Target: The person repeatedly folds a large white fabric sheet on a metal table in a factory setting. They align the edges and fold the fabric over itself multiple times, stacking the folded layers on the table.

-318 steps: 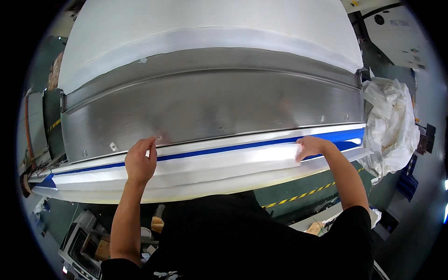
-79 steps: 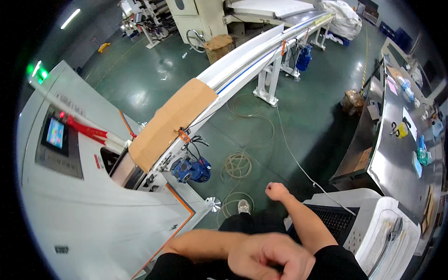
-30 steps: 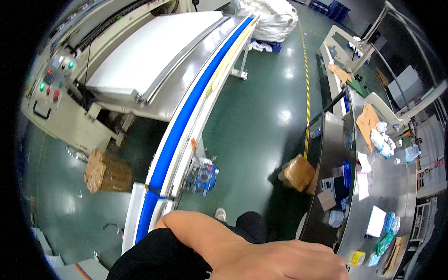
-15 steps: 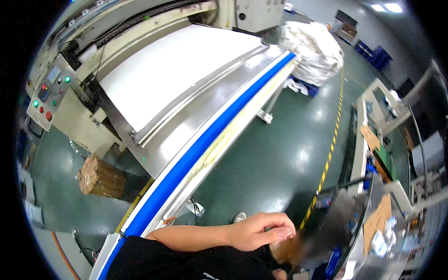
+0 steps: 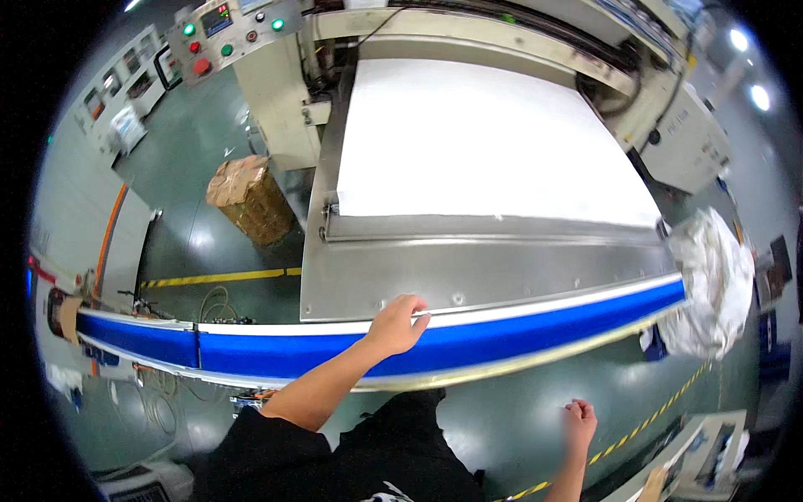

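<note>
My left hand (image 5: 400, 325) is over the near edge of the machine table, above the blue conveyor belt (image 5: 519, 325). Its fingers are loosely bent, with a gap between thumb and forefinger and nothing visible between them. Beyond it a large white sheet (image 5: 485, 138) lies flat on the metal table (image 5: 385, 268), behind a metal bar (image 5: 502, 227) along its near edge. To the right, my right hand (image 5: 581, 418) hangs over the floor, away from the belt. Its fingers are curled inward; what they hold, if anything, is too small to make out, and the wrist is blurred.
A control panel (image 5: 238, 33) with lit buttons stands at the far left of the machine. Below it a brown wrapped bundle (image 5: 255, 205) rests on the floor. A big white plastic-wrapped heap (image 5: 711, 280) stands at the belt's right end. A light-coloured frame (image 5: 711, 452) is at lower right.
My view has turned left, from the aisle and workbench to face the machine squarely. My left hand now reaches out over the belt, and my right hand has come into clearer view.
</note>
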The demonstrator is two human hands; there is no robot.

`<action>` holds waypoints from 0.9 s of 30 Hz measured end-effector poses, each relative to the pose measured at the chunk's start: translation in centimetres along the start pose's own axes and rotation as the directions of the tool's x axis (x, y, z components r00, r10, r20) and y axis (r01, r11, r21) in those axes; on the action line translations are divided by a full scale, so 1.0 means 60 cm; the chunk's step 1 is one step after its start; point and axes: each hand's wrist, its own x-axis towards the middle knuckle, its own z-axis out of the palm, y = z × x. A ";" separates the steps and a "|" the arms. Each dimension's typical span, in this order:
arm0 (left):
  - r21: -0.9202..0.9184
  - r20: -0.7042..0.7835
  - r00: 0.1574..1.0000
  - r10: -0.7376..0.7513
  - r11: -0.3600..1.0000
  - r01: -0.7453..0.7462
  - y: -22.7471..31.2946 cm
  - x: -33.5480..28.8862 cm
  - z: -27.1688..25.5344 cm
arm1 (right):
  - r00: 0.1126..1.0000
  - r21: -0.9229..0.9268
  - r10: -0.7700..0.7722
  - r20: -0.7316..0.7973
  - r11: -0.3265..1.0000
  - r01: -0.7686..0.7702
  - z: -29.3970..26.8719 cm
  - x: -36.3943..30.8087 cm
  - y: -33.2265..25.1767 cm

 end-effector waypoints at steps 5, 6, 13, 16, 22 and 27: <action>0.223 -0.269 0.963 0.006 0.973 0.056 -0.049 0.143 0.065 | 0.924 -0.285 -0.038 0.380 0.946 0.156 0.152 0.127 -0.133; 0.269 -0.327 0.945 -0.013 0.957 0.106 -0.059 0.162 0.074 | 0.886 -0.286 -0.052 0.461 0.936 0.204 0.181 0.153 -0.143; 0.424 -0.488 0.873 0.000 0.874 0.237 -0.167 0.268 0.086 | 0.501 -0.269 -0.185 0.846 0.663 0.699 0.472 0.288 -0.333; 0.421 -0.443 0.892 -0.090 0.857 0.296 -0.176 0.263 0.089 | 0.285 -0.144 -0.180 0.941 0.551 0.822 0.641 0.301 -0.408; 0.366 -0.456 0.885 -0.098 0.886 0.286 -0.161 0.286 0.083 | 0.062 0.107 -0.282 0.957 0.545 0.831 0.934 0.317 -0.477; 0.361 -0.465 0.876 -0.129 0.876 0.321 -0.160 0.285 0.074 | -0.078 0.224 -0.309 0.948 0.472 0.853 1.082 0.302 -0.490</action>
